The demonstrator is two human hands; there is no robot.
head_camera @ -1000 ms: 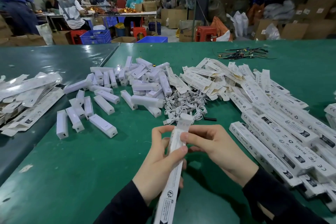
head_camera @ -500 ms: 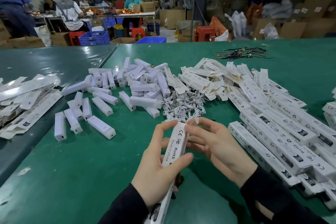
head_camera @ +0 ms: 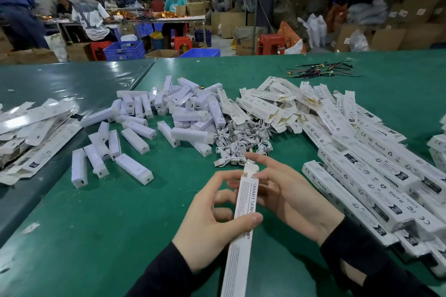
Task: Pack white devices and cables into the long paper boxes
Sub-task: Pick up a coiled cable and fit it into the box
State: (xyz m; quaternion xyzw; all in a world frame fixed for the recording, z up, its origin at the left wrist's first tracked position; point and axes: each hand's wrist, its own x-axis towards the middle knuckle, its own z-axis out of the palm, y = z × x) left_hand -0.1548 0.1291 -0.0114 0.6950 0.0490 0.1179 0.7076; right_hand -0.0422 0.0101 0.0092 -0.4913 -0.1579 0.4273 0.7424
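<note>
Head view: the left hand [head_camera: 207, 222] grips one long paper box [head_camera: 243, 210], thumb across it. The right hand [head_camera: 287, 195] has loose fingers touching its top flap. Closed boxes [head_camera: 376, 176] lie right of the fingers. Many white devices [head_camera: 135, 137] and cables [head_camera: 241, 144] wait beyond, so lots remains.

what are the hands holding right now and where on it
One long white paper box: left hand grips its middle, thumb across the front; right hand fingers touch its upper part near the tab.
</note>
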